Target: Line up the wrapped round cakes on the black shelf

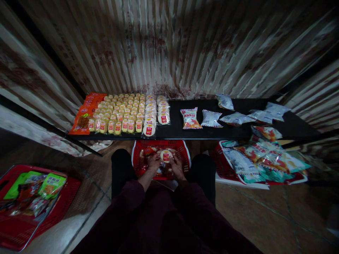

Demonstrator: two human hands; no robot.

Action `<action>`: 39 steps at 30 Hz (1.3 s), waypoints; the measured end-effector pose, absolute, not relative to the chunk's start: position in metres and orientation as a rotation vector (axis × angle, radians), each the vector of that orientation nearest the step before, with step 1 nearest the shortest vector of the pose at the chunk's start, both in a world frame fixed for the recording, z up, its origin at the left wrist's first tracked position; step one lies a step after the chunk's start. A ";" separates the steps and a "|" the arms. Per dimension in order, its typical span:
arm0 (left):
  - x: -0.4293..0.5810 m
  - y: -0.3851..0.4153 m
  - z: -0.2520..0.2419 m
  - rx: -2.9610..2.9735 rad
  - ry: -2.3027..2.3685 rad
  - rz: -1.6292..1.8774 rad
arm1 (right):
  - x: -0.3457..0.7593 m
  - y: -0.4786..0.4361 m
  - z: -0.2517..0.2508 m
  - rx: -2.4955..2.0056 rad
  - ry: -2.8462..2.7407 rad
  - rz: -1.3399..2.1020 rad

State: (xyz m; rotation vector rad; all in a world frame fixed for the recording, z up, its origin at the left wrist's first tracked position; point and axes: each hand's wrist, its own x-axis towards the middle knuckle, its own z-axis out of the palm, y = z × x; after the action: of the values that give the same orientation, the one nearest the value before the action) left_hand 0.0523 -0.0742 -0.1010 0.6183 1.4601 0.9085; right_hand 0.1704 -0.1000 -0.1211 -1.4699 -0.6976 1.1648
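Both my hands hold a round, pale wrapped cake (166, 156) with a red and yellow label, over a red basket (187, 155) between my knees. My left hand (154, 162) grips its left side and my right hand (176, 165) its right side. More packets lie in the basket below, partly hidden by my hands. On the black shelf (174, 133) ahead, similar round wrapped cakes (149, 129) stand in two overlapping columns. Left of them are rows of small yellow wrapped cakes (118, 127), then orange packets (82, 123) at the shelf's left end.
Snack bags (190, 118) lie scattered along the shelf's right half. A red basket at right (219, 165) is heaped with bags (265, 155). Another red basket (62, 190) with green and brown packets stands on the floor at left. Patterned curtains (159, 46) hang behind the shelf.
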 end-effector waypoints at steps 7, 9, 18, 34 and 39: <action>0.057 -0.074 -0.093 0.667 1.320 0.995 | 0.175 -0.098 -0.116 -1.516 -0.711 1.111; 0.058 -0.073 -0.091 0.675 1.304 1.006 | 0.175 -0.098 -0.116 -1.525 -0.741 1.081; 0.063 -0.071 -0.079 0.861 1.313 1.005 | 0.177 -0.100 -0.112 -1.480 -0.768 0.922; 0.073 -0.069 -0.047 1.127 1.364 1.025 | 0.185 -0.097 -0.086 -1.566 -0.739 0.735; 0.073 -0.067 -0.037 1.246 1.382 1.075 | 0.186 -0.091 -0.078 -1.542 -0.794 0.711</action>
State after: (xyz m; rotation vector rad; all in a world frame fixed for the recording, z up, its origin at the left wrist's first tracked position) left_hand 0.0726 -0.0667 -0.0369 1.2456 1.3818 1.0749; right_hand 0.1864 -0.0911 -0.0783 -1.5424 -0.7939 0.7113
